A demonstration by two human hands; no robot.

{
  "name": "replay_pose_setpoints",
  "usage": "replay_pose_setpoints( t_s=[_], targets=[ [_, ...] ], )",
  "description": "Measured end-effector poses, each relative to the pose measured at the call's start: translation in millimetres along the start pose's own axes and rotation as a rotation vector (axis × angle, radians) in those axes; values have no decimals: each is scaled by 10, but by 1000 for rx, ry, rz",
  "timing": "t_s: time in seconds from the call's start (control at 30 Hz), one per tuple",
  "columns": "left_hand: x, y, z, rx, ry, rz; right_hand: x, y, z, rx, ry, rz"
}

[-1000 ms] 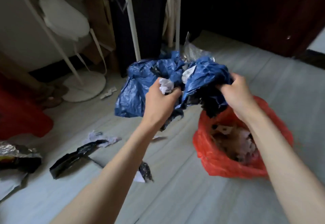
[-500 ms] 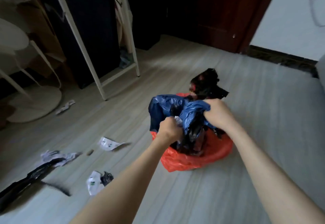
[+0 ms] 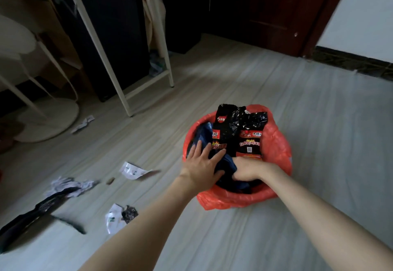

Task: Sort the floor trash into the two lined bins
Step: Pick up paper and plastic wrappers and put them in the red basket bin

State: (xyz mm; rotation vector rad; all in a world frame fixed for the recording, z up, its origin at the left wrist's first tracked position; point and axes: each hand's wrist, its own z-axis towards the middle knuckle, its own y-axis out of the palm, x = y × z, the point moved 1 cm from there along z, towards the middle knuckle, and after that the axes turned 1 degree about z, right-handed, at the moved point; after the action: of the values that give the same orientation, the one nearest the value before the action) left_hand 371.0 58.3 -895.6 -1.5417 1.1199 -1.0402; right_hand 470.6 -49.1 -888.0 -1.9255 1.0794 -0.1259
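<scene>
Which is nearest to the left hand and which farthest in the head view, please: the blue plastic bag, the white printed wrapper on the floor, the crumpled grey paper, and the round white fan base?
1. Blue plastic bag: under the left hand, inside the red-lined bin.
2. White printed wrapper: on the floor just left of it.
3. Crumpled grey paper: farther left.
4. Round white fan base: far left, back.

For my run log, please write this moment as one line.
step: pressing trash into red bin | left hand: open, flat on blue bag | right hand: inside bin, grip unclear | floor: paper scraps left
</scene>
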Motion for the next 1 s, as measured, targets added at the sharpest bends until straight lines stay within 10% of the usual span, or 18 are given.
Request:
replay_pose_setpoints(
  t_s=[0.13,0.3,0.4,0.67,1.0],
  targets=[
    [138,-14,264,-189,20,-20,219,-303,-124,-238,102,527],
    [272,45,342,-405,88,35,221,-385,121,556,35,341],
    [280,-8,390,-450,99,30,184,-301,368,547,-2,107],
    [-276,29,329,334,173,-20,190,189,665,133,232,338],
    [-430,26,424,363,-264,-782,83,414,755,170,230,178]
  ],
)
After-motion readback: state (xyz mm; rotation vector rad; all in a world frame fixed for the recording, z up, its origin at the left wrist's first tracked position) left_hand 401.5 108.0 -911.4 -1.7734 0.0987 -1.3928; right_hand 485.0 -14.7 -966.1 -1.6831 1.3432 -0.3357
